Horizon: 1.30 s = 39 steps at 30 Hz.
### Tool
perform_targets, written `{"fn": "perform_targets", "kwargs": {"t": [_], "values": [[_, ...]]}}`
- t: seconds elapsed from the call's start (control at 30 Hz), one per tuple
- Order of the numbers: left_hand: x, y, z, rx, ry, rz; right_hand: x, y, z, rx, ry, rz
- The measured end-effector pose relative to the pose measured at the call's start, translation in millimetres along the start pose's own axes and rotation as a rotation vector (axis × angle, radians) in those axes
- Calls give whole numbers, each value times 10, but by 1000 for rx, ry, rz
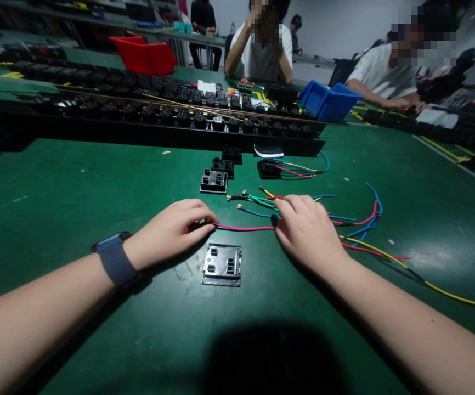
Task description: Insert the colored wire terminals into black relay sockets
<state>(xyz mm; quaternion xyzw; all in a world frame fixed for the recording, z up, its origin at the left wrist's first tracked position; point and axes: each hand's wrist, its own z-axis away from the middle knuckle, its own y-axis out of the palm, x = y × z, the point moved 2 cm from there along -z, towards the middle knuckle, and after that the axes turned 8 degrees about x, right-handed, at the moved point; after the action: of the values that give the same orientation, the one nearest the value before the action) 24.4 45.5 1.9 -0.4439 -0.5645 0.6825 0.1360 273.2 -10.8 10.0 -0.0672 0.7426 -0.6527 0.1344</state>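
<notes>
A red wire (246, 228) runs nearly straight between my two hands, low over the green table. My left hand (180, 222), with a dark watch on its wrist, pinches the wire's left end between thumb and finger. At the other end, my right hand (305, 227) is closed on the wire, its fingertips partly hidden. Just below the wire lies a black square plastic plate (221, 264) with small raised slots. Loose coloured wires (262, 201) with metal terminals lie under and around my right hand.
Several black plastic parts (214, 181) stand in a row ahead of my hands. Beside them is a black part with wires attached (269, 169). Behind runs a long black rack (151, 129). A red bin (145, 56) and a blue bin (328, 101) stand farther back; people sit beyond.
</notes>
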Motion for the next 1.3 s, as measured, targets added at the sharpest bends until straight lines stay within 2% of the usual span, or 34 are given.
{"fn": "perform_targets", "kwargs": {"t": [0.1, 0.27, 0.43, 0.53, 0.63, 0.77, 1.03, 1.3], "values": [[6, 8, -6, 5, 9, 3, -104, 76, -27, -25, 52, -51], [6, 9, -11, 4, 27, -3, -218, 180, -95, -21, -106, -205], [3, 1, 1, 30, 30, 6, -173, 175, -99, -56, -218, -331], [-7, -3, 2, 49, 34, 4, -114, 129, -73, -94, -200, -358], [-17, -13, 1, 28, -10, 41, -97, 103, -56, -123, -122, -345], [-21, -13, 7, -6, -79, 88, -125, 120, -68, -80, -85, -334], [69, -2, -9, -137, -185, 16, -105, 143, -67, 1, -270, -386], [67, -13, -10, -97, -199, 64, -100, 128, -46, -3, -379, -409]]}}
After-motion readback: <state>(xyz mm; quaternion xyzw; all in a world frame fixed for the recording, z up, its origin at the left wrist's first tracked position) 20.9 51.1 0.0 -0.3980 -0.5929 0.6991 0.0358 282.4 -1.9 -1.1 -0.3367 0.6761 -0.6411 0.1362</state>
